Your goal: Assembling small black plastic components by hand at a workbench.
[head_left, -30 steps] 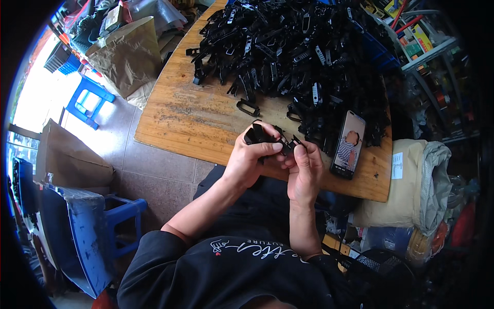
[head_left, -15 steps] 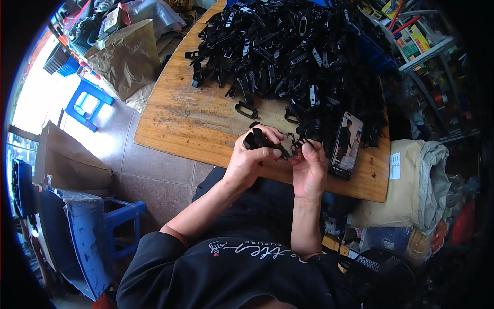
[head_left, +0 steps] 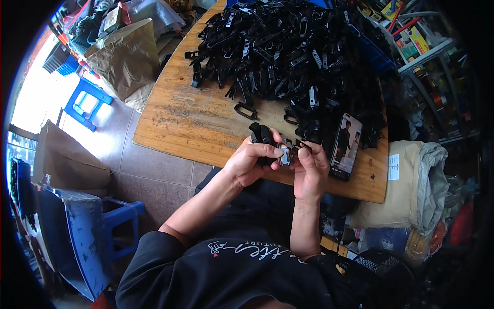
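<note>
Over the table's near edge, my left hand is closed around black plastic clip-like parts, its thumb pressing on top. A small light-grey shiny face shows by the thumb tip; whether it belongs to the same part I cannot tell. Close beside it, my right hand pinches a small dark piece between thumb and fingers, nearly touching what the left holds. Just beyond my hands, a black oblong frame lies alone on the wooden table. Behind it spreads a big heap of similar black parts.
A phone with a lit screen stands at the right of my hands. A blue crate borders the heap. Wrapped sacks sit right of the table. On the left are a blue stool and a paper bag.
The part in my left hand has turned, so a shiny grey face now shows near the thumb. Both hands have shifted slightly; the right still pinches its piece.
</note>
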